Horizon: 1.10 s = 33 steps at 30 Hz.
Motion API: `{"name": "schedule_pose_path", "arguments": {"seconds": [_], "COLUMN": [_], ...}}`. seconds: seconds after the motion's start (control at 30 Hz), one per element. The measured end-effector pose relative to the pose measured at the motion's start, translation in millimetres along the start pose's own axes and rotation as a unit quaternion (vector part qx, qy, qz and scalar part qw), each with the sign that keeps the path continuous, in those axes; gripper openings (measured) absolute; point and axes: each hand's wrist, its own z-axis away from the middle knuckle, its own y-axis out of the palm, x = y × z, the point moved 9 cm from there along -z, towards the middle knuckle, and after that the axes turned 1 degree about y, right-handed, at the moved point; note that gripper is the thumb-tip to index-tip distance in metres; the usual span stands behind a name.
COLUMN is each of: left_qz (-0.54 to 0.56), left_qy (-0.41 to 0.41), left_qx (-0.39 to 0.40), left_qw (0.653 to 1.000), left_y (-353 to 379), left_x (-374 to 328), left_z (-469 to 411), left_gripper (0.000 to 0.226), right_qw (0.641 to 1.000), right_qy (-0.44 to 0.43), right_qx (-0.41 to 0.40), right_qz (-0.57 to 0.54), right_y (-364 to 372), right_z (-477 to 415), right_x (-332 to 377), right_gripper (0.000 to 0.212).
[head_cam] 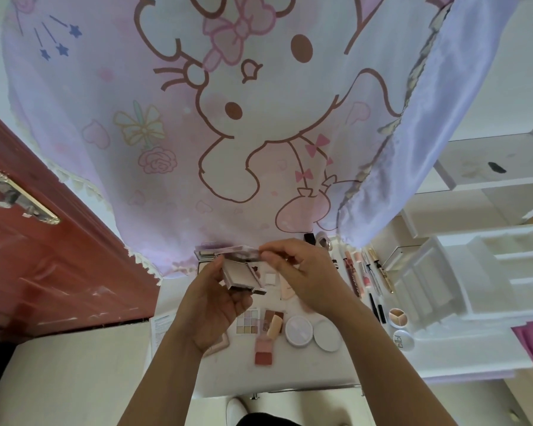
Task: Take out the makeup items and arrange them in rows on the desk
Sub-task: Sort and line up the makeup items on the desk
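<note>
Gripping one open palette [239, 273], left hand [213, 302] curls round it; right hand [308, 275] pinches its lid [240, 253], two round compacts [299, 330] nearby

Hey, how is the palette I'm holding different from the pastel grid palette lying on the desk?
The held palette is off the desk, gripped by the left hand while the right hand pinches its top edge; the pastel grid palette lies flat, untouched. The held palette shows wide silvery panels; the pastel grid palette shows many small squares. Both are rectangular.
</note>
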Motion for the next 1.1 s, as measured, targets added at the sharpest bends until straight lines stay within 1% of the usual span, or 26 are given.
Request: {"name": "schedule_pose_path", "arguments": {"seconds": [0.07, 0.1, 0.13, 0.17, 0.2, 0.3, 0.33, 0.37, 0.4, 0.47, 0.53, 0.6, 0.67, 0.77, 0.83, 0.93, 1.1], "left_qz": [0.027, 0.039, 0.050, 0.060, 0.067, 0.065, 0.063, 0.063, 0.062, 0.047, 0.023, 0.006, -0.003, -0.027, -0.034, -0.046, -0.099], "left_qy": [-0.027, -0.039, -0.051, -0.060, -0.065, -0.065, -0.064, -0.065, -0.068, -0.089, -0.108, -0.112, -0.104, -0.097, -0.102, -0.115, -0.131], "left_qx": [0.005, 0.008, 0.013, 0.015, 0.015, 0.008, 0.006, 0.006, 0.012, 0.031, 0.039, 0.048, 0.054, 0.041, 0.032, 0.039, 0.013], "left_qw": [0.999, 0.998, 0.997, 0.996, 0.995, 0.996, 0.996, 0.996, 0.996, 0.994, 0.993, 0.993, 0.993, 0.994, 0.994, 0.992, 0.986], "left_y": [-4, -5, -5, -7, -8, -15, -18, -21, -22, -26, -32, -39, -46, -62, -71, -82, -99], "left_x": [10, 13, 16, 18, 19, 22, 22, 22, 22, 22, 20, 18, 14, 12, 12, 16, 19], "left_z": [-2, -2, -3, -5, -7, -12, -13, -14, -15, -16, -18, -20, -22, -30, -36, -43, -61], "left_gripper": [0.053, 0.049, 0.049, 0.050, 0.051, 0.047, 0.044, 0.043, 0.043, 0.050, 0.055, 0.053, 0.044, 0.033, 0.033, 0.037, 0.035], "right_qw": [0.997, 0.995, 0.993, 0.994, 0.996, 0.991, 0.989, 0.990, 0.993, 0.999, 0.998, 0.996, 0.995, 0.994, 0.991, 0.988, 0.984], "right_qy": [0.034, 0.052, 0.065, 0.073, 0.076, 0.077, 0.070, 0.057, 0.047, 0.043, 0.061, 0.085, 0.095, 0.112, 0.128, 0.146, 0.167], "right_qx": [-0.052, -0.069, -0.075, -0.063, -0.033, 0.102, 0.128, 0.129, 0.107, 0.030, -0.020, -0.016, 0.003, 0.014, 0.020, 0.019, 0.025], "right_qz": [-0.039, -0.053, -0.056, -0.049, -0.033, 0.026, 0.035, 0.031, 0.020, 0.004, -0.014, -0.017, -0.001, 0.016, 0.026, 0.038, 0.063], "right_y": [-7, -11, -12, -11, -6, 26, 36, 42, 43, 36, 31, 36, 45, 56, 62, 69, 86], "right_z": [-1, -3, -4, -6, -8, -3, -2, -3, -6, -15, -26, -35, -41, -46, -47, -50, -51], "right_x": [-9, -14, -17, -19, -21, -25, -26, -26, -26, -27, -31, -35, -38, -43, -47, -51, -56], "right_gripper": [0.018, 0.018, 0.019, 0.021, 0.025, 0.049, 0.050, 0.044, 0.035, 0.021, 0.018, 0.019, 0.018, 0.019, 0.020, 0.022, 0.022]}}
